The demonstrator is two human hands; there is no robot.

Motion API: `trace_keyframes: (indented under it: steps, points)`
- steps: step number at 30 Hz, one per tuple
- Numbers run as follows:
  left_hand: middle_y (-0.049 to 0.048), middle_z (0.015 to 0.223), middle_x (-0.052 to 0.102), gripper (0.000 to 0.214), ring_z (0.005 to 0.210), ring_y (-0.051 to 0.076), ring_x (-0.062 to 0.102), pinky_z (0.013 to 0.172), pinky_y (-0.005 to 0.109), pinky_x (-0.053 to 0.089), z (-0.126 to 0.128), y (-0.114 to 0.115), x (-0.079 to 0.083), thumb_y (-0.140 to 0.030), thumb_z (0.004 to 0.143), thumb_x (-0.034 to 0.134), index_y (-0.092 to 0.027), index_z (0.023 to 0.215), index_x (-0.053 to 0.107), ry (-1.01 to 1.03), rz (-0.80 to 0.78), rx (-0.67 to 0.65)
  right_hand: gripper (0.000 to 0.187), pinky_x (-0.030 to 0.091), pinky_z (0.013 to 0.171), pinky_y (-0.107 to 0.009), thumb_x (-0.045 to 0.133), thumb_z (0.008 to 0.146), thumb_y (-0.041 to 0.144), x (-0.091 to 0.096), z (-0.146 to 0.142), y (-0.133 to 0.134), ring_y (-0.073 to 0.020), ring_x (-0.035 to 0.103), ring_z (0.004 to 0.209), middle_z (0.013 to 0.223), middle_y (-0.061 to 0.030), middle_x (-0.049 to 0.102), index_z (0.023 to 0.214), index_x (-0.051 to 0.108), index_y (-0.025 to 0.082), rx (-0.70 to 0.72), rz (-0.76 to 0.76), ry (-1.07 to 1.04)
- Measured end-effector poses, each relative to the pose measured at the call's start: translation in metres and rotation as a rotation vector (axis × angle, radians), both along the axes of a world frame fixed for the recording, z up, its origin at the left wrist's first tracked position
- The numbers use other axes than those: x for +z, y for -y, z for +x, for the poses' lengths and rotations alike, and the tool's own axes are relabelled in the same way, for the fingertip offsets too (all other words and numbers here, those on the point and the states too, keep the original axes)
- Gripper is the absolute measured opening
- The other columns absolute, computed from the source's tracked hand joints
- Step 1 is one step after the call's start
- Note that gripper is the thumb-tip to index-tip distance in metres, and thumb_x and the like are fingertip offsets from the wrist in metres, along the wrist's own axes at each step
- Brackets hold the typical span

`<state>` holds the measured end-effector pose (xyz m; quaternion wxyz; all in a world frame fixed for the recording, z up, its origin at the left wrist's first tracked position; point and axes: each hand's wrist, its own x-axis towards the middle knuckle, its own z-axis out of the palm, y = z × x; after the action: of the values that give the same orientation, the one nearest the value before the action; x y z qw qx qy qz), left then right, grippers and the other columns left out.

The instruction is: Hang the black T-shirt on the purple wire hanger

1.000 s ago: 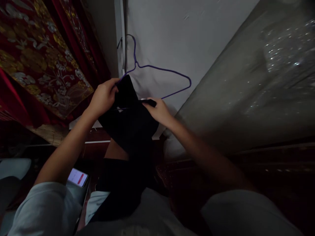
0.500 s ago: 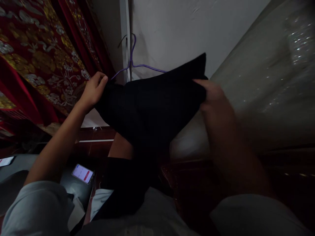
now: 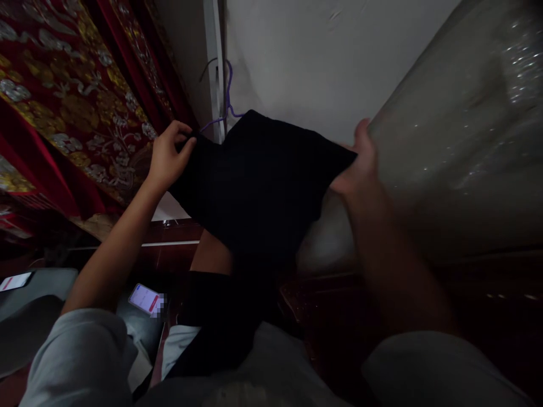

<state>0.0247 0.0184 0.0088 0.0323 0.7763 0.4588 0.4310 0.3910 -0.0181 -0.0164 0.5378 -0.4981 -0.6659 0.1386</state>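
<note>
A black garment (image 3: pixel 258 181) is stretched across a purple wire hanger (image 3: pixel 227 96) that hangs by a white wall strip. Only the hanger's hook and a bit of its left shoulder show above the cloth. My left hand (image 3: pixel 167 155) pinches the garment's left upper edge near the hanger's shoulder. At the cloth's right corner, my right hand (image 3: pixel 360 167) grips the fabric with the thumb up; it is slightly blurred. The rest of the garment hangs down toward my lap.
A red and gold patterned curtain (image 3: pixel 63 96) hangs at the left. A grey glittery fabric (image 3: pixel 458 141) fills the right. A lit phone (image 3: pixel 146 298) lies below my left arm, another phone (image 3: pixel 14 281) at the far left. Dark wooden furniture (image 3: pixel 382 294) runs behind.
The garment was bunched between both hands; my right hand has pulled its right side out over the hanger's right arm, which is now covered. My left hand stayed at the left shoulder.
</note>
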Motion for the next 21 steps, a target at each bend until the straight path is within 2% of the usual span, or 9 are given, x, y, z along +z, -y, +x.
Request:
trace_keyframes:
  steps: [2, 4, 7, 11, 14, 16, 18, 19, 21]
  points:
    - [0.0092, 0.121, 0.069, 0.025, 0.124, 0.027, 0.064, 0.112, 0.046, 0.050, 0.013, 0.003, 0.007, -0.035, 0.098, 0.059, -0.022, 0.118, 0.063, -0.011, 0.018, -0.028, 0.060, 0.054, 0.073, -0.039, 0.044, 0.100, 0.064, 0.001, 0.002, 0.000, -0.0246, 0.072, 0.095, 0.096, -0.0140, 0.075, 0.079, 0.071, 0.015, 0.134, -0.192, -0.175]
    - [0.0082, 0.127, 0.067, 0.026, 0.131, 0.026, 0.061, 0.114, 0.046, 0.048, 0.031, 0.010, 0.018, -0.031, 0.100, 0.055, -0.023, 0.123, 0.061, -0.032, 0.038, -0.080, 0.049, 0.053, 0.067, -0.039, 0.073, 0.078, 0.065, 0.006, 0.001, 0.005, -0.0278, 0.072, 0.089, 0.084, -0.0137, 0.074, 0.070, 0.067, 0.017, 0.233, -0.294, -0.362]
    - [0.0043, 0.143, 0.060, 0.034, 0.142, 0.023, 0.053, 0.119, 0.043, 0.044, 0.055, 0.031, 0.039, -0.023, 0.101, 0.051, -0.027, 0.135, 0.054, -0.027, 0.120, -0.190, 0.039, 0.055, 0.069, -0.041, 0.084, 0.062, 0.053, 0.017, -0.007, 0.017, -0.0298, 0.072, 0.082, 0.070, -0.0109, 0.070, 0.063, 0.064, 0.020, 0.214, -0.160, -0.540]
    - [0.0053, 0.142, 0.062, 0.027, 0.137, 0.022, 0.058, 0.120, 0.040, 0.045, 0.062, 0.060, 0.060, -0.026, 0.104, 0.051, -0.024, 0.132, 0.053, 0.127, 0.140, -0.359, 0.025, 0.056, 0.072, -0.040, 0.076, 0.073, 0.045, 0.026, -0.025, 0.048, -0.0272, 0.072, 0.082, 0.069, -0.0063, 0.068, 0.069, 0.067, 0.022, 0.190, -0.019, -0.600]
    - [0.0082, 0.125, 0.069, 0.030, 0.122, 0.024, 0.068, 0.110, 0.044, 0.054, 0.054, 0.073, 0.063, -0.037, 0.109, 0.038, -0.020, 0.127, 0.055, 0.244, -0.170, -0.321, 0.018, 0.057, 0.074, -0.037, 0.071, 0.085, 0.043, 0.026, -0.047, 0.084, -0.0236, 0.071, 0.083, 0.078, -0.0023, 0.071, 0.088, 0.075, 0.026, 0.369, -0.114, -0.342]
    - [0.0103, 0.119, 0.069, 0.037, 0.117, 0.025, 0.070, 0.104, 0.046, 0.057, 0.045, 0.081, 0.060, -0.038, 0.110, 0.031, -0.016, 0.123, 0.058, 0.284, -0.398, -0.308, 0.023, 0.058, 0.080, -0.037, 0.070, 0.090, 0.047, 0.025, -0.064, 0.106, -0.0234, 0.072, 0.089, 0.089, -0.0020, 0.074, 0.102, 0.077, 0.029, 0.662, -0.189, -0.020]
    - [0.0107, 0.115, 0.068, 0.037, 0.109, 0.024, 0.071, 0.096, 0.043, 0.059, 0.032, 0.092, 0.054, -0.037, 0.108, 0.035, -0.016, 0.122, 0.062, 0.310, -0.518, -0.295, 0.032, 0.059, 0.089, -0.038, 0.066, 0.094, 0.052, 0.022, -0.079, 0.117, -0.0240, 0.072, 0.100, 0.104, -0.0040, 0.076, 0.113, 0.076, 0.029, 0.970, -0.216, 0.271]
    - [0.0100, 0.109, 0.068, 0.035, 0.099, 0.022, 0.072, 0.089, 0.041, 0.060, 0.024, 0.100, 0.050, -0.038, 0.105, 0.041, -0.017, 0.123, 0.063, 0.312, -0.554, -0.278, 0.034, 0.058, 0.093, -0.038, 0.062, 0.096, 0.053, 0.021, -0.084, 0.117, -0.0241, 0.071, 0.105, 0.111, -0.0050, 0.076, 0.117, 0.075, 0.028, 1.050, -0.199, 0.355]
    - [0.0057, 0.086, 0.064, 0.037, 0.068, 0.016, 0.065, 0.065, 0.034, 0.057, 0.005, 0.116, 0.045, -0.040, 0.098, 0.053, -0.021, 0.126, 0.066, 0.281, -0.609, -0.209, 0.036, 0.053, 0.104, -0.041, 0.058, 0.100, 0.051, 0.017, -0.089, 0.105, -0.0254, 0.068, 0.118, 0.126, -0.0068, 0.072, 0.124, 0.072, 0.028, 0.979, -0.115, 0.401]
